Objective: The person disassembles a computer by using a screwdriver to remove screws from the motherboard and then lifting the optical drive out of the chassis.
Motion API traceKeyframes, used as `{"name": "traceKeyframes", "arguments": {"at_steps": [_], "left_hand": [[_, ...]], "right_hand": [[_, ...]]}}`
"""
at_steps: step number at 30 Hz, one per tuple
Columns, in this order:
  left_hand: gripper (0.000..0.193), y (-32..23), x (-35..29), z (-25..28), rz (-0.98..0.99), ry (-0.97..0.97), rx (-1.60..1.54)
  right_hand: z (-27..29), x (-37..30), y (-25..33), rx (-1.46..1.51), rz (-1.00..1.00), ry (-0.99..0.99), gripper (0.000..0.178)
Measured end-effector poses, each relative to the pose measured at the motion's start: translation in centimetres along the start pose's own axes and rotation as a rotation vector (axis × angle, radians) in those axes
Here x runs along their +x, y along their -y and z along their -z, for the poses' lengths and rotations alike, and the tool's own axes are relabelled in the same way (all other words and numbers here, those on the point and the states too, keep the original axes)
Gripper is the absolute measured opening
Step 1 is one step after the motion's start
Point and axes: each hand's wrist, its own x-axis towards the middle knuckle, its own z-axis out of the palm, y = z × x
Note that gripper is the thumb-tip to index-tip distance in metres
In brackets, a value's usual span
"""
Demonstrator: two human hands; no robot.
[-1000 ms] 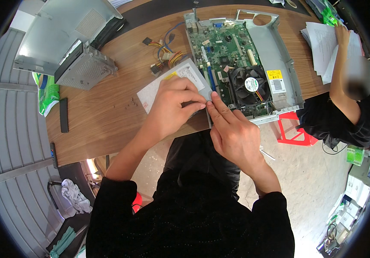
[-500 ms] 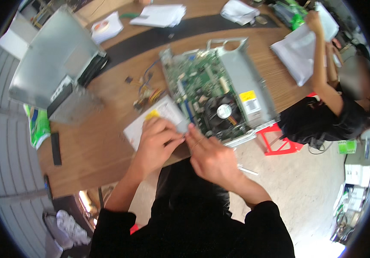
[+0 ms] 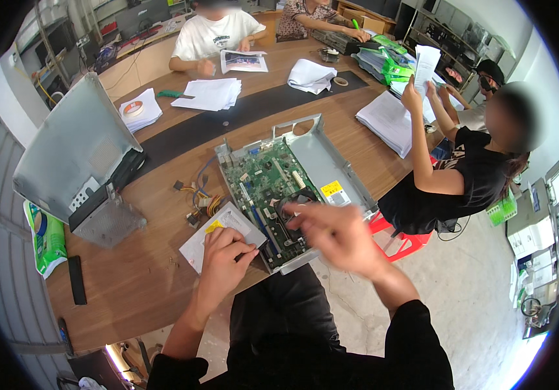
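A flat box with a white label and yellow sticker (image 3: 191,249), apparently a power supply, lies at the near left side of an open computer case (image 3: 290,265). My left hand (image 3: 224,255) is curled over its near edge, thumb and fingers closed on it. A small dark spot shows by the fingertips; I cannot make it out. My right hand (image 3: 341,237), smeared by motion, is over the case's near right part and partly hides the black fan. The green circuit board (image 3: 269,170) is exposed inside. Coloured cables (image 3: 211,203) lie beside the box.
A metal cover (image 3: 74,156) stands at the left, near a green packet (image 3: 46,244) and a black strip (image 3: 77,279). Paper stacks (image 3: 208,94) and a tape roll (image 3: 133,108) lie farther back. A person (image 3: 452,169) sits at the right holding papers; others sit across the table.
My right hand has left the box's corner and moved right, over the case. My left hand stays at the box. The view has tilted up, showing more people across the table.
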Motion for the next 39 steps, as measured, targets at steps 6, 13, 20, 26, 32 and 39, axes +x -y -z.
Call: {"name": "traceKeyframes", "arguments": {"at_steps": [6, 13, 20, 26, 32, 39], "left_hand": [[0.012, 1.0, 0.9, -1.0, -0.022, 0.015, -0.101], [0.015, 1.3, 0.0, -0.8, 0.045, 0.028, -0.122], [0.010, 1.5, -0.2, -0.7, 0.054, 0.001, -0.132], [0.009, 1.4, 0.0, -0.8, 0.056, 0.003, -0.146], [0.009, 1.1, 0.1, -0.6, 0.062, 0.012, -0.127], [0.007, 1.2, 0.1, -0.8, 0.046, -0.024, -0.123]], "right_hand": [[6.7, 3.5, 5.3, 0.649, 0.319, -0.664, 0.038], [3.7, 5.7, 4.9, 0.711, 0.451, -0.510, 0.040], [0.3, 6.1, 3.8, 0.613, 0.415, -0.352, 0.037], [-0.9, 6.3, 3.1, 0.477, 0.388, -0.346, 0.036], [-1.5, 6.6, 3.3, 0.477, 0.390, -0.344, 0.036], [-4.6, 8.1, 5.8, 0.096, 0.524, -0.363, 0.030]]}}
